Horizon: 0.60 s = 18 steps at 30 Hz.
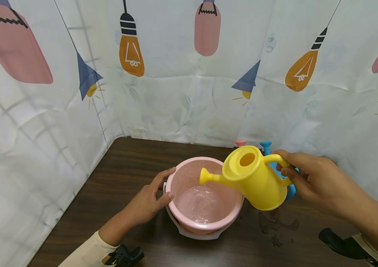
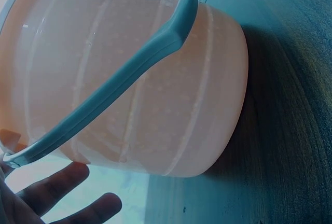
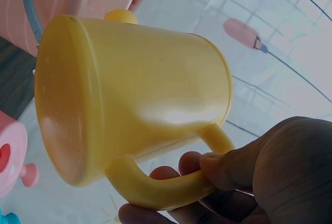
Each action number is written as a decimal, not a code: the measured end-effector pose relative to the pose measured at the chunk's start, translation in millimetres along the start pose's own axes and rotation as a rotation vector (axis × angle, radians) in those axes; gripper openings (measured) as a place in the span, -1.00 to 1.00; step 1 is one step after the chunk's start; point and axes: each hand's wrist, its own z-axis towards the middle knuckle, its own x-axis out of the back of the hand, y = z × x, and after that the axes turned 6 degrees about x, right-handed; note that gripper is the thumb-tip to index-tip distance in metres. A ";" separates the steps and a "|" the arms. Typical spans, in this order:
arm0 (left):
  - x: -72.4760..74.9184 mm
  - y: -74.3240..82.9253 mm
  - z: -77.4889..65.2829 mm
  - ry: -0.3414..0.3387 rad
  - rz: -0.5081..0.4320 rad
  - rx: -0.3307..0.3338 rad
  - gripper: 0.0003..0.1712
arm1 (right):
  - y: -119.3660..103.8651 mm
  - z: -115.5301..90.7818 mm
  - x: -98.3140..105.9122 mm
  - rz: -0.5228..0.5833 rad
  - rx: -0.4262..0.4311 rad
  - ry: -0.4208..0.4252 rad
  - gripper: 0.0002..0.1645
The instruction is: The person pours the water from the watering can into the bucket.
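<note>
My right hand (image 1: 312,178) grips the handle of a yellow watering can (image 1: 259,185), with thumb and fingers curled round it. The can is raised and tilted, its yellow spout (image 1: 209,177) reaching over the pink bucket (image 1: 205,225). Inside the bucket lies some rippled water (image 1: 200,204). My left hand (image 1: 145,202) holds the bucket's left rim, thumb over the edge and fingers at the outer side; in the left wrist view two fingers (image 2: 98,208) stretch beside the wall. A pale bucket handle (image 2: 109,89) hangs down along the outside.
Behind the yellow can stands a blue watering can (image 1: 290,191), mostly hidden, and a pink spout head (image 1: 241,143) shows next to it. Spilled water (image 1: 275,222) wets the dark wooden table (image 1: 135,159) right of the bucket. A printed curtain (image 1: 175,104) borders the table.
</note>
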 end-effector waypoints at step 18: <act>0.1 -0.5 -0.1 0.003 -0.007 -0.014 -0.24 | -0.8 1.6 0.4 0.010 -0.004 -0.009 -0.34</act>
